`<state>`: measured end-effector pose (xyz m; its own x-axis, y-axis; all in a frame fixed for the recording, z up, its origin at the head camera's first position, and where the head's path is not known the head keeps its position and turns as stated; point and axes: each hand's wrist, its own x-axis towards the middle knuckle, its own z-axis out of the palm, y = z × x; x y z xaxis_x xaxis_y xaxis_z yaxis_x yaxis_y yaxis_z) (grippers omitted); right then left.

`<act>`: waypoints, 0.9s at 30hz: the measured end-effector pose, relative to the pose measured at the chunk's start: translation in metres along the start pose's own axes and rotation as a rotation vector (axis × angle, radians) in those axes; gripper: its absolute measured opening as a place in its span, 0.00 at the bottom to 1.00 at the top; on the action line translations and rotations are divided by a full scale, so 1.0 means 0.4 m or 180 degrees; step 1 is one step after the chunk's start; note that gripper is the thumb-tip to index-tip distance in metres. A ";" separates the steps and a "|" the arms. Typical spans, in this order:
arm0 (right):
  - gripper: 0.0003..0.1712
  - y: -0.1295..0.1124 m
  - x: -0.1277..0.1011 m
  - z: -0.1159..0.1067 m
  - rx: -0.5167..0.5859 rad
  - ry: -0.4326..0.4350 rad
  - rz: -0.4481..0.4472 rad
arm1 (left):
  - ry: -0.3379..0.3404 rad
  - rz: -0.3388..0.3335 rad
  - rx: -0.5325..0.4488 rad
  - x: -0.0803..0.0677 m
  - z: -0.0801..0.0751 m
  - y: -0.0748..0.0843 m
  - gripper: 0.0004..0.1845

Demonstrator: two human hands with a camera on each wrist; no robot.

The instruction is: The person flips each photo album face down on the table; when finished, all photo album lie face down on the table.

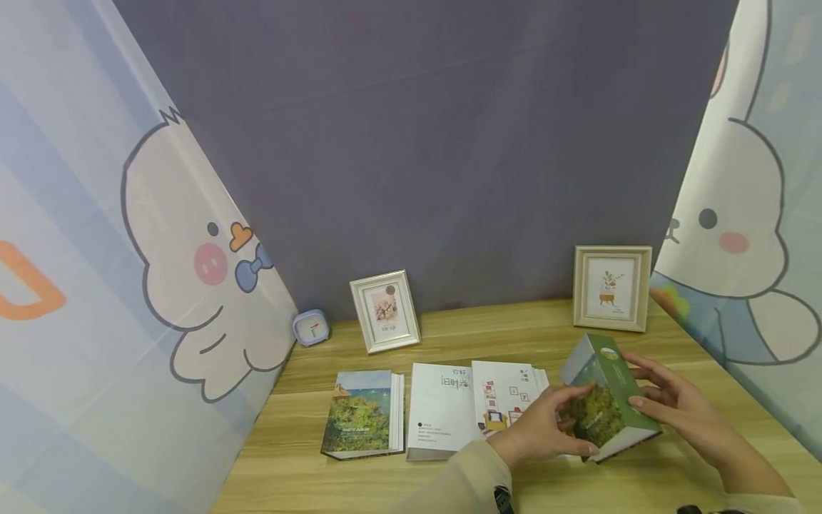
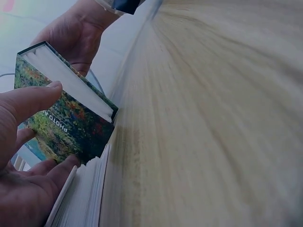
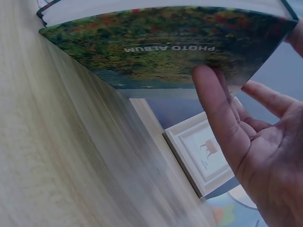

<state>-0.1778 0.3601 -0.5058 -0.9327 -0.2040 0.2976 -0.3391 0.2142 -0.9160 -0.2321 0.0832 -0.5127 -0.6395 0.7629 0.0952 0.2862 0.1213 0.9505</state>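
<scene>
Okay so your photo album (image 1: 610, 400) is up off its flat side, tilted, over at 4 o'clock of the head view, toward the right end of the table (image 1: 289, 485). Its long axis runs roughly 11 to 5 o'clock: the far end points to 11, and the near end with white page edges points to 5. The green spine (image 1: 619, 378) is uppermost and the foliage cover leans toward 8 o'clock, lettering nearest you. Can't tell if the lowest corner touches the wood.

Both your hands are gripping it. Your left hand (image 1: 546, 428) is on the cover side, thumb at the near edge and fingers spread lower down. Your right hand (image 1: 674, 407) has it from the 3 o'clock side, thumb by the spine, fingers bent.

From the album, an illustrated white book (image 1: 504, 392) sits near at 9 o'clock, then a lettered white book (image 1: 439, 414) right beside it, then a seascape album (image 1: 362, 410) lying flat. The beige frame (image 1: 612, 289) stands at 12, while the silver frame (image 1: 385, 312) and small clock (image 1: 311, 328) are between 9 and 10.
</scene>
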 end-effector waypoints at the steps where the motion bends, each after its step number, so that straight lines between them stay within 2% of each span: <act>1: 0.39 0.002 0.000 0.000 -0.0007 0.0016 0.0009 | -0.0001 -0.0015 0.0031 0.000 0.000 -0.002 0.46; 7: 0.40 0.010 -0.001 -0.006 -0.0260 0.0212 0.0198 | -0.0046 -0.0070 0.0187 0.005 0.001 -0.004 0.43; 12: 0.40 0.010 0.001 -0.010 -0.0523 0.0297 0.0465 | 0.0039 -0.0114 0.0264 0.009 0.008 0.004 0.43; 15: 0.41 0.010 -0.001 -0.011 -0.0641 0.0296 0.0607 | 0.0071 -0.0223 0.0326 0.011 0.013 0.005 0.42; 19: 0.42 0.009 0.000 -0.015 -0.0713 0.0283 0.0775 | 0.0094 -0.0350 0.0515 0.017 0.019 0.005 0.41; 24: 0.46 0.011 0.005 -0.024 -0.0868 0.0270 0.0973 | 0.0059 -0.0386 0.0729 0.027 0.023 0.011 0.40; 27: 0.47 0.012 0.002 -0.028 -0.0876 0.0298 0.1045 | -0.0005 -0.0380 0.1009 0.029 0.025 0.014 0.39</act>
<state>-0.1816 0.3716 -0.5072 -0.9993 0.0021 0.0371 -0.0311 0.5025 -0.8640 -0.2307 0.0992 -0.5092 -0.6807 0.7324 -0.0119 0.4172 0.4010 0.8156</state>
